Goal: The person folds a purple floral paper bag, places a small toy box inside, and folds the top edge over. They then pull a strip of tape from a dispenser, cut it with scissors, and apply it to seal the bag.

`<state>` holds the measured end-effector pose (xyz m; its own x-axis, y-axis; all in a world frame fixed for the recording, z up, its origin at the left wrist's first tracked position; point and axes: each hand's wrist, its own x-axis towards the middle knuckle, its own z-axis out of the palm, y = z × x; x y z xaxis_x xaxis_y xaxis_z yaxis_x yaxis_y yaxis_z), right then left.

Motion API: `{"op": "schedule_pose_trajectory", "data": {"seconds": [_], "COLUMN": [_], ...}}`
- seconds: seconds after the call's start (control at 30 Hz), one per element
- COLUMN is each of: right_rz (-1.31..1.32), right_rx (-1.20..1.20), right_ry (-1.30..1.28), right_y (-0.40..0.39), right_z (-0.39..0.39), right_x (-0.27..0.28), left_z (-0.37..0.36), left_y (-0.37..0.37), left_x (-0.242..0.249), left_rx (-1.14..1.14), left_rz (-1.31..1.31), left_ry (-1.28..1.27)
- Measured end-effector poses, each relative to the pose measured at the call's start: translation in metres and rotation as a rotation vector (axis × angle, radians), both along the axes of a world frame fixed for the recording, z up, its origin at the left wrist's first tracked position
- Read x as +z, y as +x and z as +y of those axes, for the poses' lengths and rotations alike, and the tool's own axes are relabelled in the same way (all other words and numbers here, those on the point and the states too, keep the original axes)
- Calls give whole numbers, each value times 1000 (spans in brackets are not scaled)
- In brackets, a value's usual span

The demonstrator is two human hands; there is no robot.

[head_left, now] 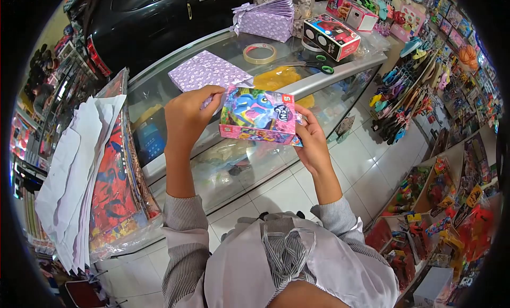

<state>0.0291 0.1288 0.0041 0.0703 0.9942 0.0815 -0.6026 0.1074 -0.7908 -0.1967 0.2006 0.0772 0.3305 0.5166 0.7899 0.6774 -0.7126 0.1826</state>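
Observation:
My right hand point(314, 143) grips the right end of a small toy box point(260, 114) with a colourful pony picture, its thumb in front and fingers behind. My left hand point(192, 114) is closed at the box's left side, thumb and fingers pinched on the near edge of a purple floral paper bag point(210, 70). That bag lies flat on the glass counter, partly hidden behind my hand and the box. Whether my left fingertips also touch the box is hard to tell.
On the glass counter point(191, 48) are a tape roll point(260, 53), green-handled scissors point(321, 68), a pleated purple gift bag point(265, 20) and a red-black box point(332, 36). White paper sheets point(74, 170) hang at left. Hanging goods point(409, 90) and shelves point(430, 223) stand right.

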Motion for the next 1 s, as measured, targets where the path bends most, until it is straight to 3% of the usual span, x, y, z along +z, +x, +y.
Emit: {"op": "schedule_pose_trajectory", "data": {"seconds": [0.17,0.37,0.67,0.8,1.0], "right_rz": [-73,17,-205,-75,121], "right_rx": [17,-37,-230,-231,-167], "right_ry": [4,-18,153,195,63], "right_y": [-3,-7,-28,-42,-38], "right_z": [2,5,1,2,-1], "right_x": [0,-1,-4,-3,0], "left_z": [0,-4,-7,-3,-6], "left_y": [0,-1,-6,-6,-9], "left_x": [2,1,1,-4,5], "left_rx": [22,23,15,-10,-6], "left_rz": [-39,-33,-37,-36,-47], "left_ry": [-3,-76,-144,-25,-112]}}
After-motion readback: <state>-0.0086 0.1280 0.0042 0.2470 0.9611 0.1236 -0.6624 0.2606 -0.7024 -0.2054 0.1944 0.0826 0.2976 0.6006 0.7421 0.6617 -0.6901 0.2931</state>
